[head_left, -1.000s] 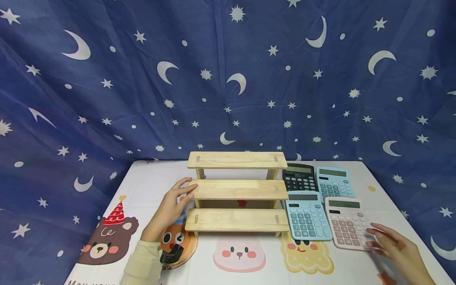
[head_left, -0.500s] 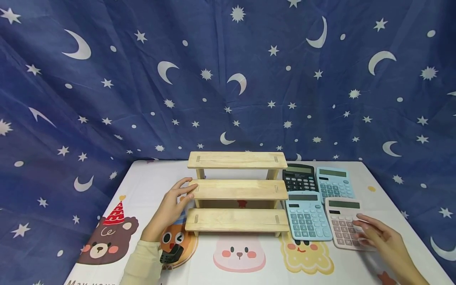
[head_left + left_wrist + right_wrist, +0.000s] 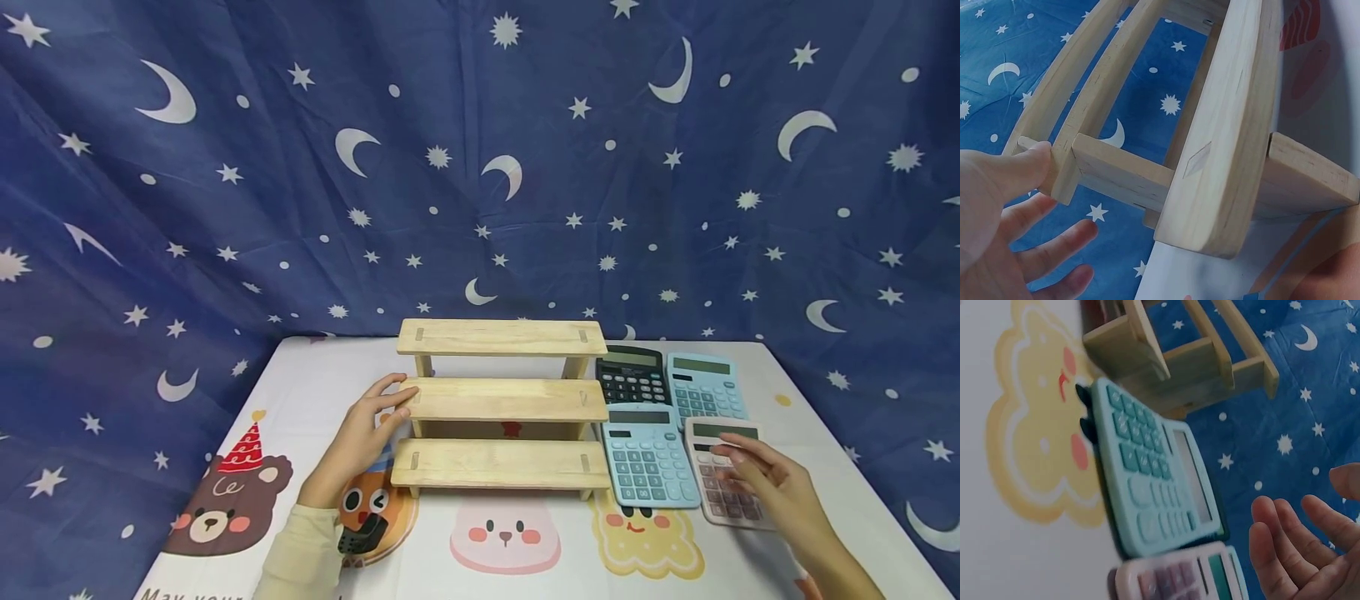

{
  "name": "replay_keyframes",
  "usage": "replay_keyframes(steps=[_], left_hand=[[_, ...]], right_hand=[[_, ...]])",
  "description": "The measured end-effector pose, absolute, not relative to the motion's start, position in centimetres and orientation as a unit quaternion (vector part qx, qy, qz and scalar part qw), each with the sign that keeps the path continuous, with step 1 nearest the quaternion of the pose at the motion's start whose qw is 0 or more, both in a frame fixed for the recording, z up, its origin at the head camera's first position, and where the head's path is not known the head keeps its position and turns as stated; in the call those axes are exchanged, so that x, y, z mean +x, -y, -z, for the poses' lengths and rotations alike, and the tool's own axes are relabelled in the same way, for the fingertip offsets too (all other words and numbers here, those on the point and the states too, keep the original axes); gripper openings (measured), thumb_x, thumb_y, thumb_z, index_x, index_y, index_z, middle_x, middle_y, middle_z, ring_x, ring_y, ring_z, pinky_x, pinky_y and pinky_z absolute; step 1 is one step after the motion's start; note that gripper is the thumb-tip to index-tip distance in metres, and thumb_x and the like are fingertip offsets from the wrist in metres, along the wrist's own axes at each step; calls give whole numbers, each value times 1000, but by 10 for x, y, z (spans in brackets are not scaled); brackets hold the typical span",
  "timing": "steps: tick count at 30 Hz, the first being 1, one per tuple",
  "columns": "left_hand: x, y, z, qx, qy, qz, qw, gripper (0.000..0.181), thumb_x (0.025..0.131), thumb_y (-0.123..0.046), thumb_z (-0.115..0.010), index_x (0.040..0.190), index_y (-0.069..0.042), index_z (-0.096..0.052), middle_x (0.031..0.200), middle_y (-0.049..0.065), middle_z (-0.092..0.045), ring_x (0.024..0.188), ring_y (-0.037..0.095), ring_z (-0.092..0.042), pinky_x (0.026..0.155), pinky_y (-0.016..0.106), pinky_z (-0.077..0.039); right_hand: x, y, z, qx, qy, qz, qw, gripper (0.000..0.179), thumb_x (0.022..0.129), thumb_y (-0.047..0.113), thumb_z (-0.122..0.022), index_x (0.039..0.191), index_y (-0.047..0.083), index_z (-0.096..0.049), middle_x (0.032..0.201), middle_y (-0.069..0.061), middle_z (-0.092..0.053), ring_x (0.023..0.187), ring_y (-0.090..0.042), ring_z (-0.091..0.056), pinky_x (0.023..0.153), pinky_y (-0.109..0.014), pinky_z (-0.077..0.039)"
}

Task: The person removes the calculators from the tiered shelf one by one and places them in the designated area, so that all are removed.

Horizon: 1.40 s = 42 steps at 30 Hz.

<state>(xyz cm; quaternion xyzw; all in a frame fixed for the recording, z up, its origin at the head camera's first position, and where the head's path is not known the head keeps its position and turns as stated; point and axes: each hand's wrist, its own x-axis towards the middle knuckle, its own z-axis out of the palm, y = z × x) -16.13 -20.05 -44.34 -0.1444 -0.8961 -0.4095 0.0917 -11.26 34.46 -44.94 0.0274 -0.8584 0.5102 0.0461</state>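
Note:
A three-tier wooden step shelf (image 3: 506, 400) stands on the table. My left hand (image 3: 363, 437) grips the left end of its middle board (image 3: 1110, 94), thumb and index finger at the board end, other fingers spread below. My right hand (image 3: 772, 483) hovers over the pink calculator (image 3: 708, 483), fingers loosely bent and holding nothing; it hides part of the keys and display. To the left of that lies a blue calculator (image 3: 648, 467), close against the shelf's right side. Behind are a black calculator (image 3: 630, 387) and a second blue calculator (image 3: 705, 400).
The white tablecloth (image 3: 262, 575) bears printed cartoon figures, among them a bear (image 3: 232, 517) at left. A dark blue curtain (image 3: 420, 208) with moons and stars hangs behind the table and along its sides.
My right hand has moved left and slightly away from me, from the pink calculator's right edge to over its keys. The left hand has stayed on the shelf, and the calculators lie as before.

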Motion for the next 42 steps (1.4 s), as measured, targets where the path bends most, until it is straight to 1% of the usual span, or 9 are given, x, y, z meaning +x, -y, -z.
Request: replay_keyframes(steps=[3, 7, 10, 14, 18, 25, 28, 35, 42], left_hand=[[-161, 201, 443, -143, 897, 408, 94, 37, 101, -14, -61, 136, -3, -63, 155, 18, -46, 143, 47, -43, 102, 60, -48], [-161, 200, 443, -142, 895, 412, 94, 37, 101, -14, -61, 136, -4, -64, 155, 18, -46, 143, 46, -43, 100, 60, -49], [-161, 200, 443, -143, 895, 414, 91, 37, 101, -15, -61, 137, -4, -63, 156, 18, -45, 143, 46, -43, 100, 60, -49], [-160, 200, 443, -142, 894, 415, 87, 37, 101, -14, -61, 137, -4, -63, 156, 17, -45, 141, 46, -45, 99, 61, -49], [-161, 200, 444, -143, 893, 418, 86, 37, 101, -13, -61, 136, -3, -64, 156, 17, -45, 141, 47, -46, 98, 62, -50], [-161, 200, 444, -144, 893, 416, 91, 36, 101, -14, -61, 136, -4, -64, 155, 17, -46, 141, 47, -45, 98, 63, -50], [-161, 200, 444, -147, 893, 414, 96, 36, 101, -14, -61, 135, -4, -64, 155, 17, -47, 141, 46, -45, 98, 62, -50], [-162, 201, 444, -147, 893, 414, 95, 36, 101, -13, -61, 135, -4, -65, 155, 17, -47, 141, 47, -45, 98, 62, -50], [-162, 201, 444, -144, 893, 416, 91, 36, 101, -14, -61, 136, -4, -64, 155, 17, -46, 142, 46, -43, 99, 64, -49]], right_hand=[[-116, -336, 447, 37, 855, -515, 49, 37, 107, 19, -50, 139, 0, -54, 108, 32, -67, 86, -4, -73, 72, -22, -60], [-121, -325, 446, 58, 842, -534, 53, 37, 107, 16, -50, 139, -4, -53, 109, 27, -70, 84, -6, -74, 72, -22, -60], [-125, -317, 446, 68, 839, -537, 59, 38, 107, 14, -50, 139, -6, -52, 110, 28, -70, 84, -6, -74, 71, -23, -60], [-129, -305, 446, 73, 838, -538, 62, 39, 107, 16, -50, 139, -6, -52, 109, 28, -69, 84, -4, -73, 72, -22, -60], [-135, -296, 444, 92, 819, -563, 64, 36, 107, 14, -50, 138, -4, -53, 110, 24, -71, 85, -5, -73, 73, -23, -60], [-145, -282, 439, 127, 782, -608, 54, 34, 107, 11, -48, 140, 2, -55, 115, 14, -73, 87, -7, -73, 75, -24, -60], [-147, -276, 436, 142, 773, -616, 55, 34, 107, 10, -47, 140, 2, -55, 116, 14, -73, 89, -6, -73, 76, -22, -59], [-155, -260, 429, 144, 774, -614, 58, 38, 107, 11, -48, 140, -8, -50, 114, 17, -72, 87, -6, -73, 75, -23, -60], [-163, -246, 426, 152, 765, -624, 49, 38, 108, 13, -47, 140, -8, -50, 114, 15, -73, 86, -7, -74, 76, -24, -60]])
